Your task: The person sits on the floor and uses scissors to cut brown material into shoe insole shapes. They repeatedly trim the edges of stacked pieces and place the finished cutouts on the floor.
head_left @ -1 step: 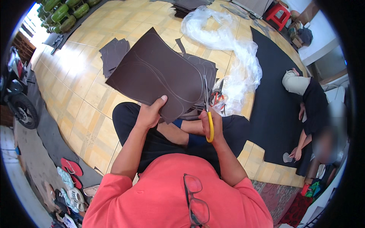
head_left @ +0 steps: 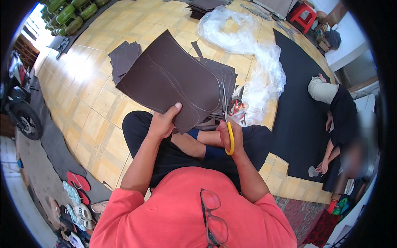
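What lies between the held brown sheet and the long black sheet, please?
Between the brown sheet and black sheet, the head view shows scissors in the right hand, then brown pieces, red-handled tools and crumpled clear plastic on the floor.

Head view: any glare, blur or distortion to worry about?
Head view: bright glare on the floor tiles, upper left; head view: black corners, bending toward the rim; head view: co-worker's head smeared out by blur; head view: brown sheet and yellow-handled scissors fairly sharp.
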Tool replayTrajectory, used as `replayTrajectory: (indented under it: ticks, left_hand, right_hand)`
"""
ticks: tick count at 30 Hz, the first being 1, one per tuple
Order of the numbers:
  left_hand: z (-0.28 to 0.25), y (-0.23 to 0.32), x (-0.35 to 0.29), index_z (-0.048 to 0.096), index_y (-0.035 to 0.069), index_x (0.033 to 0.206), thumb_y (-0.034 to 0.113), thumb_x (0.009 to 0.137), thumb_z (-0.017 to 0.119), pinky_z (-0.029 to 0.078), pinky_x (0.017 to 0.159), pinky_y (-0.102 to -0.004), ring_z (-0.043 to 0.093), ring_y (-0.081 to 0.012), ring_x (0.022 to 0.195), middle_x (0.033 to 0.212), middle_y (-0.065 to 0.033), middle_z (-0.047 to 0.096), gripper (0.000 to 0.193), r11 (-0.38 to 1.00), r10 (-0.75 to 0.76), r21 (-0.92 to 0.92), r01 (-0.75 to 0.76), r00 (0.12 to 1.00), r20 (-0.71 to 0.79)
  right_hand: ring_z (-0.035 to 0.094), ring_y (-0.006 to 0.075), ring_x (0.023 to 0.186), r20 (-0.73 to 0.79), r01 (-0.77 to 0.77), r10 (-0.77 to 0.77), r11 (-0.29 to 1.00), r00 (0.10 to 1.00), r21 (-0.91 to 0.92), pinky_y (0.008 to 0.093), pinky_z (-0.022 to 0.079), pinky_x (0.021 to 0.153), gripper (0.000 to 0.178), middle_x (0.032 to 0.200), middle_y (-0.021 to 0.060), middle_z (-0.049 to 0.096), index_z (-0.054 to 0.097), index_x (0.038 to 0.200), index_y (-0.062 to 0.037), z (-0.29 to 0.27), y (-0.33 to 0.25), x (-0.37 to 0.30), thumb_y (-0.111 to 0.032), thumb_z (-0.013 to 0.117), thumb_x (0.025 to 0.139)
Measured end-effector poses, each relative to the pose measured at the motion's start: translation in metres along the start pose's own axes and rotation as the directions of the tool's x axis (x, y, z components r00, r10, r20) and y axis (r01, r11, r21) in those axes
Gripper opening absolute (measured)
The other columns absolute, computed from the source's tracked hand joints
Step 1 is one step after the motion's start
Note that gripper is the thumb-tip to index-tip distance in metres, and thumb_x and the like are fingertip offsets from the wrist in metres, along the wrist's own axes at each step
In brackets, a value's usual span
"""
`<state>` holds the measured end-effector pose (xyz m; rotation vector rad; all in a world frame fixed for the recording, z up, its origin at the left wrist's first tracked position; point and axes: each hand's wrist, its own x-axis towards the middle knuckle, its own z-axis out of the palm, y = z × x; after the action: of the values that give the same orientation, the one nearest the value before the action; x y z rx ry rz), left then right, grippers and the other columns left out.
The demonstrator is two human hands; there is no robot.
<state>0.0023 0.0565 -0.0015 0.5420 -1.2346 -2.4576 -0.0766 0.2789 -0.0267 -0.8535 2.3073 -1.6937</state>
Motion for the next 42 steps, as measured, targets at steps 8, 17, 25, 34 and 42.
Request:
replayTrajectory:
  ticks: [8,17,25,34,42]
  left_hand:
    - [-0.016,0.017,0.008,0.054,-0.005,0.124,0.01,0.073,0.073,0.048,0.092,-0.0377,0.062,-0.0259,0.099,0.109,-0.0129,0.064,0.057,0.938,-0.247,0.249,0.242,0.969,-0.013]
    - [-0.01,0.021,0.001,0.06,-0.004,0.122,0.012,0.062,0.077,0.044,0.095,-0.0335,0.062,-0.0235,0.101,0.112,-0.0119,0.066,0.064,0.746,-0.494,0.511,0.428,0.87,-0.007]
    - [-0.013,0.023,0.006,0.062,-0.004,0.12,0.011,0.061,0.078,0.043,0.096,-0.0329,0.061,-0.0242,0.101,0.11,-0.0124,0.067,0.063,0.729,-0.539,0.504,0.462,0.842,0.008]
    - [-0.04,0.045,0.018,0.06,-0.005,0.122,0.003,0.057,0.074,0.045,0.096,-0.0342,0.062,-0.0274,0.103,0.112,-0.0158,0.067,0.068,0.684,-0.604,0.52,0.511,0.797,0.013]
    - [-0.044,0.02,0.02,0.053,-0.007,0.129,0.022,0.082,0.068,0.047,0.097,-0.0358,0.061,-0.0276,0.108,0.119,-0.0177,0.064,0.058,0.662,-0.735,0.422,0.619,0.647,0.204]
  right_hand:
    - [0.059,0.0204,0.062,-0.069,-0.202,0.2,0.979,0.977,-0.026,0.0332,0.045,0.057,0.028,0.068,0.0113,0.057,0.057,0.085,-0.0011,-0.015,0.031,-0.001,-0.027,0.059,0.095]
    - [0.062,0.029,0.073,-0.06,-0.037,0.034,0.997,0.998,-0.061,0.0366,0.047,0.067,0.028,0.08,0.0156,0.06,0.055,0.095,-0.0015,-0.031,0.015,0.026,-0.029,0.061,0.093]
    - [0.06,0.0305,0.072,-0.028,0.031,-0.034,0.994,0.999,-0.102,0.0361,0.047,0.066,0.035,0.082,0.0158,0.059,0.053,0.096,-0.0014,-0.037,0.018,0.024,-0.035,0.062,0.091]
    - [0.038,0.0195,0.057,0.204,-0.046,0.075,0.988,0.976,-0.145,0.0328,0.037,0.054,0.037,0.06,0.0101,0.043,0.05,0.079,-0.0005,-0.067,0.025,0.015,-0.033,0.061,0.092]
    - [0.054,0.0095,0.065,0.167,-0.343,0.308,0.706,0.937,0.62,0.0251,0.044,0.058,0.019,0.077,0.0025,0.057,0.057,0.093,-0.0022,-0.035,0.034,0.018,-0.02,0.06,0.09]
